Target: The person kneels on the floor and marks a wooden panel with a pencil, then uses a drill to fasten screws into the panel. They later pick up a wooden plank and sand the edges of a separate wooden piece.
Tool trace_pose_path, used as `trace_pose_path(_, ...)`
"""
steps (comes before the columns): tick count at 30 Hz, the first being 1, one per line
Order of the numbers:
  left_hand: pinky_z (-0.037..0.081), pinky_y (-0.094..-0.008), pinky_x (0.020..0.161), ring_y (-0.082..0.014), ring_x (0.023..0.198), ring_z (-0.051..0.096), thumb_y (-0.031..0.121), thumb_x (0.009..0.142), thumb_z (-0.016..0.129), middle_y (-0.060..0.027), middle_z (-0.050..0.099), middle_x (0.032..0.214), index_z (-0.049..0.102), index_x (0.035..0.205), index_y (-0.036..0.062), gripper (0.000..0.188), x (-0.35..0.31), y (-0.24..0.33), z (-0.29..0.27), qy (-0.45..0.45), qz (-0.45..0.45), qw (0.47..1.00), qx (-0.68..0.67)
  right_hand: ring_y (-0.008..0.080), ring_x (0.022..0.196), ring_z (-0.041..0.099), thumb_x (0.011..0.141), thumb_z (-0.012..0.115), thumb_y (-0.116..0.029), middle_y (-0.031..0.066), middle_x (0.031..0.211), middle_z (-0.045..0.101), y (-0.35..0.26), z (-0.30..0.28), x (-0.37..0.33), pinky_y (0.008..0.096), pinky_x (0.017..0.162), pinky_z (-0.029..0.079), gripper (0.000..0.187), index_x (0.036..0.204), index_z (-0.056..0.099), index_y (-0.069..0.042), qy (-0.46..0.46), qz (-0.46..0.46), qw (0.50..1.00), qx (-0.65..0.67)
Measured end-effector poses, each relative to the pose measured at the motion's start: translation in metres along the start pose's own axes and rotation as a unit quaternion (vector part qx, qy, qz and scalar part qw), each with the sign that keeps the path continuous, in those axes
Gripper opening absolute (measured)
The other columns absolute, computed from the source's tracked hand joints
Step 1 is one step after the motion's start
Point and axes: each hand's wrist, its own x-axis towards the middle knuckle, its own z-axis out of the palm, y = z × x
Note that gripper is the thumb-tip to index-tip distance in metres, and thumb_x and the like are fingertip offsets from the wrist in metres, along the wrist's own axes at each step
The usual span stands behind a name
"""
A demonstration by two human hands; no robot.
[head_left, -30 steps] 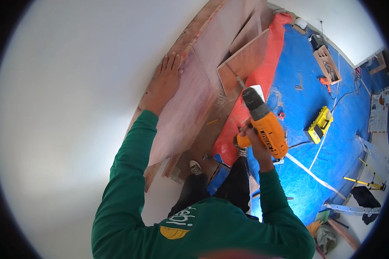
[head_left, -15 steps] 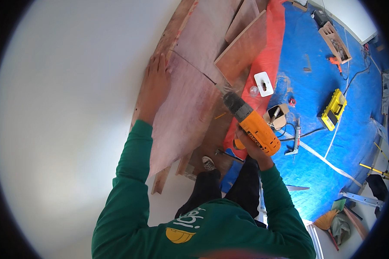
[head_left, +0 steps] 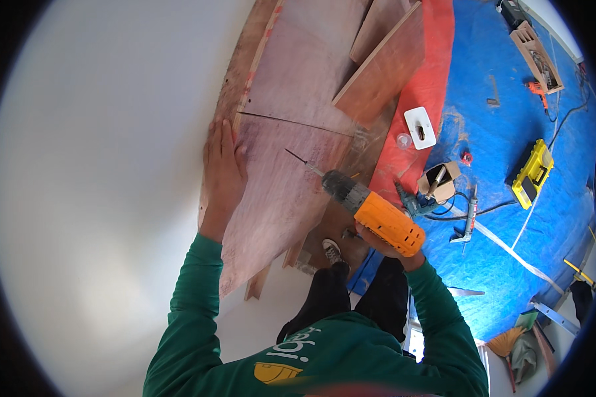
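Observation:
My left hand lies flat with fingers stretched along the wall-side edge of a reddish wooden panel. Its fingertips are near the seam where a second panel meets it. Wrapped round the handle of an orange cordless drill is my right hand, partly hidden beneath the tool. The drill points left over the panel. A long dark screw sits at the end of its bit; I cannot tell if the screw tip touches the wood.
Loose boards lean at the far side. On the red sheet rests a white tray. A cardboard box, a teal drill, a caulking gun and a yellow toolbox stand right. White wall borders the left.
The drill and its screw have moved left and nearer, from by the seam to over the near panel. My left hand stays along the panel edge. The whole view has shifted a little.

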Motion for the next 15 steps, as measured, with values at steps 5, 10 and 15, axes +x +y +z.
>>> trace_pose_path(5, 0.031, -0.0516, 0.129, -0.039, 0.16, 0.033, 0.018, 0.11, 0.056, -0.0204, 0.034, 0.173, 0.031, 0.167, -0.0023, 0.065, -0.001, 0.004, -0.003, 0.002, -0.001, 1.0, 0.004, 0.0255, 0.112, 0.072, 0.089, 0.083, -0.016, 0.0041, 0.12, 0.077, 0.001, -0.008, 0.014, 0.0377, 0.094, 0.055, 0.039, 0.127, 0.074, -0.014, 0.002, -0.052, 0.997, 0.049)
trace_pose_path(10, 0.032, -0.0525, 0.128, -0.0413, 0.158, 0.036, 0.016, 0.109, 0.059, -0.0223, 0.035, 0.173, 0.033, 0.166, -0.0024, 0.065, 0.0, 0.006, -0.001, 0.012, 0.005, 1.0, -0.002, 0.0316, 0.101, 0.073, 0.087, 0.081, -0.01, 0.0125, 0.116, 0.074, 0.002, -0.016, 0.025, 0.0367, 0.084, 0.058, 0.04, 0.125, 0.071, -0.006, -0.007, -0.086, 0.993, 0.085)
trace_pose_path(15, 0.035, -0.053, 0.126, -0.0447, 0.156, 0.039, 0.016, 0.11, 0.058, -0.0244, 0.039, 0.17, 0.035, 0.165, -0.0041, 0.063, 0.001, 0.006, 0.0, 0.014, 0.003, 1.0, 0.003, 0.0328, 0.092, 0.074, 0.085, 0.083, -0.006, 0.0099, 0.104, 0.076, -0.003, -0.018, 0.027, 0.0402, 0.077, 0.057, 0.03, 0.114, 0.074, -0.008, 0.02, -0.098, 0.99, 0.1)
